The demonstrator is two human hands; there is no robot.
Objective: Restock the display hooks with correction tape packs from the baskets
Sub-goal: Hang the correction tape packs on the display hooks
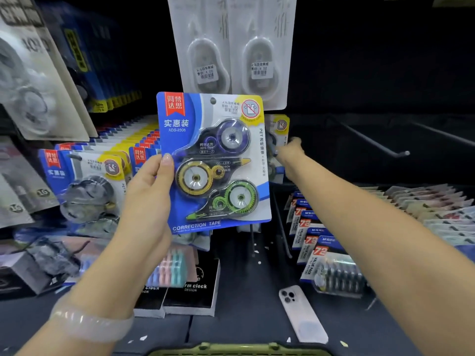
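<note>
My left hand (151, 183) grips a blue correction tape pack (214, 160) by its left edge, thumb on the front, and holds it upright before the display. The pack shows purple, yellow and green tape dispensers. My right hand (289, 152) reaches behind that pack to another hanging pack (280, 129), its fingers at the pack's edge; the grip is partly hidden. More of the same packs (87, 181) hang in rows at the left. Two bare hooks (377, 142) stick out at the right.
Two white single-tape packs (234, 52) hang above. Value packs marked 72 (316, 242) stand in a rack at the right. A white phone (303, 314) and black clock boxes (192, 291) lie on the shelf. A green basket rim (231, 350) shows at the bottom edge.
</note>
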